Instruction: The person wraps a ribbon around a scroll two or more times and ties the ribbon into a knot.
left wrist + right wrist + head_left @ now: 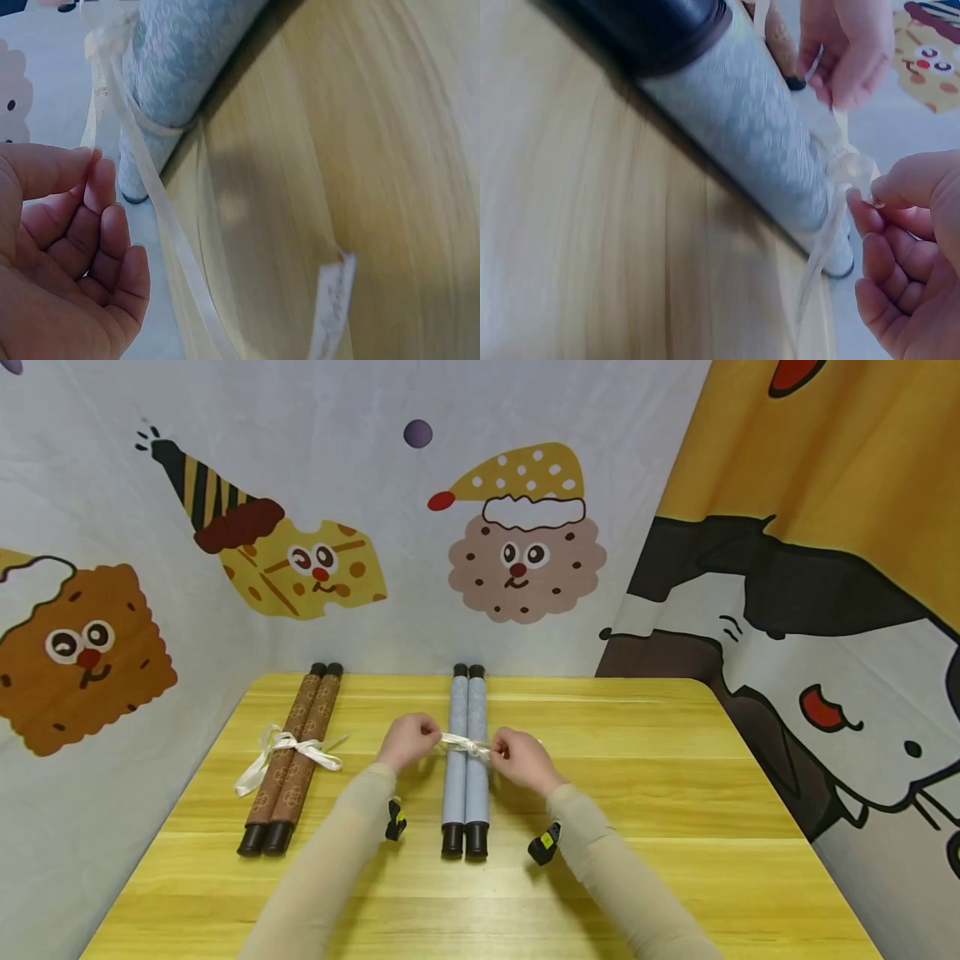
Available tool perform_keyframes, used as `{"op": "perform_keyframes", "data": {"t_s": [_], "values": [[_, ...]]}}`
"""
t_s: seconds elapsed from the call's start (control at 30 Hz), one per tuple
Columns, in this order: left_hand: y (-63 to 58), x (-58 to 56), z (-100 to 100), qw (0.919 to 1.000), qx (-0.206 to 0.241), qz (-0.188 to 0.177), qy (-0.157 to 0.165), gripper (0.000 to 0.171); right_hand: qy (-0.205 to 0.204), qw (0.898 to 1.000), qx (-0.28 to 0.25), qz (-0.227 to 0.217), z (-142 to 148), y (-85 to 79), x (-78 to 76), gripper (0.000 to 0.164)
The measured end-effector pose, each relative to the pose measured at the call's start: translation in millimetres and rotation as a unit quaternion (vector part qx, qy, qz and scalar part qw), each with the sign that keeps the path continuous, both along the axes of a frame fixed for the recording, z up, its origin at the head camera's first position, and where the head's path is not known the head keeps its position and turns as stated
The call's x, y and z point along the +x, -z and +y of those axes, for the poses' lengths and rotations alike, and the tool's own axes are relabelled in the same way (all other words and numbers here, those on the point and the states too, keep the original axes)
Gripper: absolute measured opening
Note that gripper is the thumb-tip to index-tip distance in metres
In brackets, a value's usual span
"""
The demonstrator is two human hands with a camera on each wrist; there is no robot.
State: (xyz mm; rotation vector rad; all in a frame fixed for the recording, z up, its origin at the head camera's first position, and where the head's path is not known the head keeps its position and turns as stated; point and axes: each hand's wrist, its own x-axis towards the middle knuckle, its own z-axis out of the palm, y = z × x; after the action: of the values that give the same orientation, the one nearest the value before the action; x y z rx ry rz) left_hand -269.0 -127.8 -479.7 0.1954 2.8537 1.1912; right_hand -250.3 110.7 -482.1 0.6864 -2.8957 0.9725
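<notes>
A light blue scroll (477, 789), rolled from both ends into two parallel rods with black end caps, lies lengthwise on the table. A cream ribbon (467, 744) goes around its middle, knotted on top. On the left side, my left hand (407, 742) pinches one part of the ribbon between thumb and forefinger. My right hand (528, 762) pinches another part on the opposite side, close to the knot. In the right wrist view a small ribbon loop (859, 171) stands at the right fingertips. Loose ribbon tails (176, 236) hang toward the table in the left wrist view.
To the left lies a brown patterned scroll (300, 752), also rolled in two, its white ribbon (288, 742) tied in a bow. Both scrolls rest on a wood-grain table (637, 860). A cloth backdrop (375, 468) with cartoon figures rises behind the table's back edge.
</notes>
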Motion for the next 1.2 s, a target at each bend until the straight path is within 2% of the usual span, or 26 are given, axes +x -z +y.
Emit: {"op": "perform_keyframes", "data": {"t_s": [0.23,0.47,0.6,0.83,1.0,1.2], "values": [[2.1,0.8,-12,0.9998,-0.02,-0.005,-0.002,0.008,0.031,0.999,-0.021,-0.029,19,10.4,-3.4,0.007],[3.5,1.8,-22,0.9991,-0.041,0.0,-0.011,0.009,0.047,0.999,-0.015,-0.015,26,16.8,-3.8,0.003],[2.5,3.2,-27,0.9989,-0.039,-0.005,-0.026,0.011,0.041,0.999,0.005,-0.019,25,15.7,-4.0,0.007],[-0.9,3.0,-33,0.997,-0.039,-0.018,-0.064,0.013,0.029,0.999,0.005,-0.021,14,11.8,-4.6,0.009],[-0.1,2.0,-37,0.9955,-0.052,-0.028,-0.075,0.013,0.037,0.999,0.016,-0.009,9,10.4,-3.3,0.008],[1.6,1.0,-42,0.9937,-0.058,-0.031,-0.091,0.013,0.038,0.999,0.028,-0.009,7,16.6,-2.1,0.009]]}}
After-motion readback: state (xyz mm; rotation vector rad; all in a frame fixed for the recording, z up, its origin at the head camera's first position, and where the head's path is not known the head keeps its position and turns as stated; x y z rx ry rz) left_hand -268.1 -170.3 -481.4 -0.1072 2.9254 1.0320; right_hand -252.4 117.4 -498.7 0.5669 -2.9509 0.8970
